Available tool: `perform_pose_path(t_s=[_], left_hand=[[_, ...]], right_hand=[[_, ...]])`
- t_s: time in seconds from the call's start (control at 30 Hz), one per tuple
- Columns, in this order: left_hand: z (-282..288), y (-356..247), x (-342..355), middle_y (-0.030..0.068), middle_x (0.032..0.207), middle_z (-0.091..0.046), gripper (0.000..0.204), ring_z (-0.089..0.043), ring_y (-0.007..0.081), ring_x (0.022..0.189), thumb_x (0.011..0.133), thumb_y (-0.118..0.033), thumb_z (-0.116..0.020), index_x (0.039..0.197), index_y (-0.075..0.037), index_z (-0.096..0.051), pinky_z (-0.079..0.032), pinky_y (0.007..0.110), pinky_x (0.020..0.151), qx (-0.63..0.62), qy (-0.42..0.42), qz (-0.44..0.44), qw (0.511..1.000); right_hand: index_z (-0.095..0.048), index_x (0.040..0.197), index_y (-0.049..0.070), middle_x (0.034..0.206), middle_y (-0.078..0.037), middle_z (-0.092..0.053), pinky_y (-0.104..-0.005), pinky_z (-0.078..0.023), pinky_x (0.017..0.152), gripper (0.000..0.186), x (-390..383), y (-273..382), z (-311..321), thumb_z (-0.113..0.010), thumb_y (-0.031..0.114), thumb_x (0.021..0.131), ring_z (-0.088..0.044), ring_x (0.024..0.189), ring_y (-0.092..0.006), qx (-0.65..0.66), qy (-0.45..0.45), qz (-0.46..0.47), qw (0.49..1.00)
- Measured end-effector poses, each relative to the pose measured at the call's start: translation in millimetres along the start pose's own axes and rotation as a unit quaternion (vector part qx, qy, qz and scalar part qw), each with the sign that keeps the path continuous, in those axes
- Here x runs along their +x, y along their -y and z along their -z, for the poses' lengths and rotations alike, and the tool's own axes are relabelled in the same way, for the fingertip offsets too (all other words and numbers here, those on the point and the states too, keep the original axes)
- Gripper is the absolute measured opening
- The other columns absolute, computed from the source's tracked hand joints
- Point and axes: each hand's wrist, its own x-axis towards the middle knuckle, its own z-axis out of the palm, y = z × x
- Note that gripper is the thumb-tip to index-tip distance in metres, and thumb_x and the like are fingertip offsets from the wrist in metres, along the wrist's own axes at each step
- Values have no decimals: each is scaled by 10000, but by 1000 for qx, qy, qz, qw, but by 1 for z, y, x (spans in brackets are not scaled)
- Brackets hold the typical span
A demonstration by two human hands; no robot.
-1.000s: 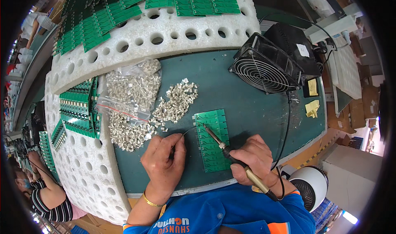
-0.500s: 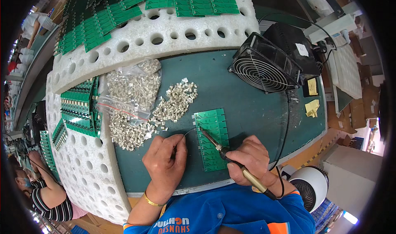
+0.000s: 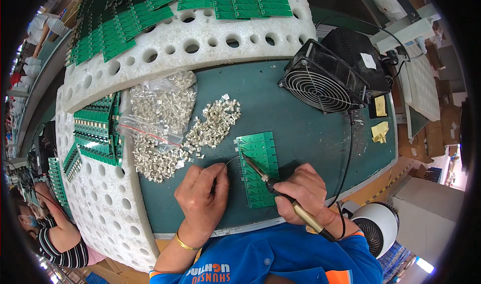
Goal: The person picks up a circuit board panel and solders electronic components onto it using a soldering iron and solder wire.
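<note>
A green circuit board panel (image 3: 261,184) lies flat on the dark green mat, with small pins along its left edge. My right hand (image 3: 302,193) grips a soldering iron (image 3: 306,217) like a pen, its tip resting at the upper left part of the panel. Just left of the panel, my left hand (image 3: 203,194) pinches a thin solder wire (image 3: 231,160) that runs toward the iron's tip. Whether wire and tip touch is too small to tell. Beyond my left hand lie loose small white connectors (image 3: 158,165), beside a clear plastic bag (image 3: 163,103) full of them.
A black fan (image 3: 320,81) stands at the back right, near yellow sponge pieces (image 3: 380,132). White perforated foam (image 3: 107,204) at the left and back bears stacked green boards (image 3: 97,133). The iron's black cord (image 3: 349,159) crosses the mat's right side. A co-worker (image 3: 62,234) sits far left.
My left hand has shifted very slightly to the right, toward the panel. The iron and the panel stay practically in place.
</note>
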Motion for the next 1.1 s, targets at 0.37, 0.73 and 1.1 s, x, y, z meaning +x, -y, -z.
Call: perform_pose_path(t_s=[0.37,0.73,1.1], left_hand=[[-1,0,-2,59,664,-559,164,-506,144,553,770,55,-765,899,-33,-713,-385,274,485,-3,9,9,1000],[-1,-2,-1,64,657,-556,157,-512,156,553,767,57,-760,889,-33,-718,-392,285,489,3,11,5,1000],[-3,-1,-1,67,647,-517,168,-509,192,495,754,39,-759,890,-48,-713,-398,324,459,3,6,-2,1000]], right_hand=[[-663,932,24,668,-66,-634,-337,-425,571,204,4,0,-1,-733,81,749,-556,528,-216,7,-22,2,1000],[-634,998,34,722,-71,-640,-370,-459,595,183,2,1,2,-686,116,844,-570,566,-228,5,5,-3,1000],[-634,1001,32,715,-71,-635,-368,-461,597,183,1,1,1,-685,131,855,-569,565,-223,4,4,2,1000]])
